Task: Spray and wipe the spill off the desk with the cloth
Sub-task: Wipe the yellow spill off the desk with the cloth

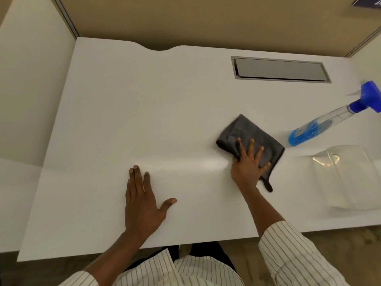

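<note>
A dark grey folded cloth (247, 133) lies on the white desk (144, 100), right of centre. My right hand (248, 164) presses flat on the cloth's near part, fingers spread. My left hand (142, 201) rests palm down on the bare desk, fingers apart, holding nothing. A faint glossy streak (185, 164) runs across the desk between the two hands. A clear spray bottle (321, 124) with blue liquid and a blue trigger head stands at the right, beyond the cloth. No distinct spill shows.
A clear plastic container (348, 178) sits at the right near the desk's front edge. A metal cable hatch (280, 69) is set in the desk at the back right. Tan partition walls enclose the back and sides.
</note>
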### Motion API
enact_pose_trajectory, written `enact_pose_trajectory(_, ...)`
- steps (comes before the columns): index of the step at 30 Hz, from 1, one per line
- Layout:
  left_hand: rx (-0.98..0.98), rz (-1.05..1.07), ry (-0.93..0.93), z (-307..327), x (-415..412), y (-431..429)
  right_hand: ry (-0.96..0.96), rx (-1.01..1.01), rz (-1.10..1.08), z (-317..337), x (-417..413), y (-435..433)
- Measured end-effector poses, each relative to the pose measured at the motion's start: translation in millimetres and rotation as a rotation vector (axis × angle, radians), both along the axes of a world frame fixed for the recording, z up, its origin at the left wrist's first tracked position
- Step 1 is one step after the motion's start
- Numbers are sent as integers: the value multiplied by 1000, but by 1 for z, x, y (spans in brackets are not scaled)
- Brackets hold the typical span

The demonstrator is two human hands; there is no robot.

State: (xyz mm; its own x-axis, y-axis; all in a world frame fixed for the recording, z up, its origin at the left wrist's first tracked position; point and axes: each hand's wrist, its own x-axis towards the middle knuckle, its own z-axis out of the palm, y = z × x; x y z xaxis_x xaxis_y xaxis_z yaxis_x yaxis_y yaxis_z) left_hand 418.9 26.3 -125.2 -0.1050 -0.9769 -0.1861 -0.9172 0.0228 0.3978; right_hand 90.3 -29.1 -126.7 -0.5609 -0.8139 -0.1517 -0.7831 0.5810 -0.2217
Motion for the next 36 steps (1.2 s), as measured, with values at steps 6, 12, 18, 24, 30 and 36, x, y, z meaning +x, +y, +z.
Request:
enact_pose_trajectory(6,-3,2,18,3,1,0,-113,-7,-197,9,85,-25)
enact_pose_trajectory(12,-28,24,49,2,0,-1,-60,-72,594,-3,158,-19)
enact_pose_trajectory(18,-48,14,44,-1,1,1,-18,-126,906,-10,113,1)
enact_pose_trajectory(24,-22,-2,13,-2,3,2,77,-74,500,0,40,35)
enact_pose_trajectory(30,-8,-3,24,0,3,1,2,-26,-171,0,56,31)
enact_pose_trajectory(36,-13,-2,24,2,2,1,-27,-34,80,3,114,-4)
